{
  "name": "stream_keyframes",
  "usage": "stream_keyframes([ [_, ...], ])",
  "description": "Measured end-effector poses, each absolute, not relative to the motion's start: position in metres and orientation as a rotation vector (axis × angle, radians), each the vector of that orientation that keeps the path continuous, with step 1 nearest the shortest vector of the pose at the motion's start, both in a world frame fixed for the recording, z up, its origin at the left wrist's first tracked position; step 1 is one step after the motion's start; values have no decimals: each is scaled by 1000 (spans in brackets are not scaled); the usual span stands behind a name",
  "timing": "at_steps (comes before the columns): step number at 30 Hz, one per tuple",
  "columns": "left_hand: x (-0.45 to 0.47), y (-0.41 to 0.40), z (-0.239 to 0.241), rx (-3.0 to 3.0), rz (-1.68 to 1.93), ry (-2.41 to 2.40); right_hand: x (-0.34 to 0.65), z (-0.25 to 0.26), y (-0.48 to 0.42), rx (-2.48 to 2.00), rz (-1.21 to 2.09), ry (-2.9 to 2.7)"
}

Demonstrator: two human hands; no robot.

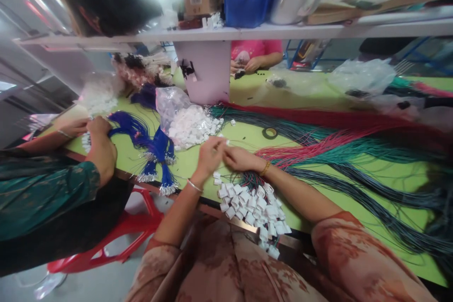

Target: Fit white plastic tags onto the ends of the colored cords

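The left hand [211, 152] and right hand [241, 158] meet fingertip to fingertip, together pinching a small white piece [226, 142]. A heap of white tags [252, 204] lies just below them on the green surface [247, 138].

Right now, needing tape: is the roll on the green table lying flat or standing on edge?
Lying flat: the tape roll rests on its side face, hole facing up, on the green table.

Small white clip [226, 142] pinched near white clip pile [252, 205].
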State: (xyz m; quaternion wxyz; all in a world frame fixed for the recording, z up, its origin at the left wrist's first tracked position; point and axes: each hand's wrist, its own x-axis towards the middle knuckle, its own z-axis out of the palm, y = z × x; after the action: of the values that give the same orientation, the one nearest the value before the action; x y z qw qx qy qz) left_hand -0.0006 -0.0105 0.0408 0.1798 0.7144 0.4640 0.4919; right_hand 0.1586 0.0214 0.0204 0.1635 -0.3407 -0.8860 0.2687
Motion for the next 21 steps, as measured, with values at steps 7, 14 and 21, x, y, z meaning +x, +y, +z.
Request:
stream_keyframes([
  [7, -14, 52, 18, 2253, 783, 1418, 193, 29, 37, -1025, 1173, -1789],
  [14, 5, 48, 7, 2329, 526, 1597, 179, 36, 37, -971, 1241, -1651],
  [21, -17, 39, 15, 1617, 1251, 1425, 160, 37, 40, -922, 1194, -1657],
])
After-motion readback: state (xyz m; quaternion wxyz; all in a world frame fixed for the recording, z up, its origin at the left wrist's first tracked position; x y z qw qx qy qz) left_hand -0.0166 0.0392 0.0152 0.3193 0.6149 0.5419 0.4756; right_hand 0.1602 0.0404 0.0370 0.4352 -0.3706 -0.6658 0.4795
